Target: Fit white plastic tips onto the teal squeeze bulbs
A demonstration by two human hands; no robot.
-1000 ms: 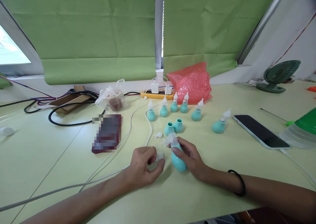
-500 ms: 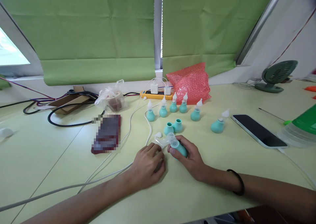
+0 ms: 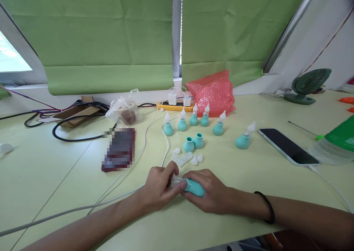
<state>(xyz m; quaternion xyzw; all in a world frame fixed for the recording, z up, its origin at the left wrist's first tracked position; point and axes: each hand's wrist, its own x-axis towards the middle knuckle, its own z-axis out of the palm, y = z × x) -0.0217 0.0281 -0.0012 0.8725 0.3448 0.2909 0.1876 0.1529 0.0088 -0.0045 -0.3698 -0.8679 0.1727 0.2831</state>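
A teal squeeze bulb [image 3: 196,188] lies sideways in my right hand [image 3: 214,192], whose fingers are wrapped round it. From its mouth a clear tube piece [image 3: 176,181] points left, and my left hand [image 3: 159,188] grips it between thumb and fingers. Whether the tube is fully seated cannot be seen. Just beyond my hands are loose clear tube pieces [image 3: 182,158] and small white tips [image 3: 197,159]. Two bare teal bulbs [image 3: 193,143] stand behind these. Several nasal aspirators with white tips stand farther back, including one aspirator [image 3: 218,125]; another aspirator [image 3: 243,140] leans at the right.
A phone [image 3: 289,146] with a cable lies at the right, beside a green-labelled container [image 3: 334,140]. White cables [image 3: 144,147] cross the table on the left. At the back are a power strip [image 3: 163,106], a red bubble-wrap bag [image 3: 211,96] and a fan [image 3: 306,86].
Both hands have come nearer to me and closer together. The bulb has turned sideways, and my left hand now grips the clear tube at its mouth. White tips formerly hidden now show.
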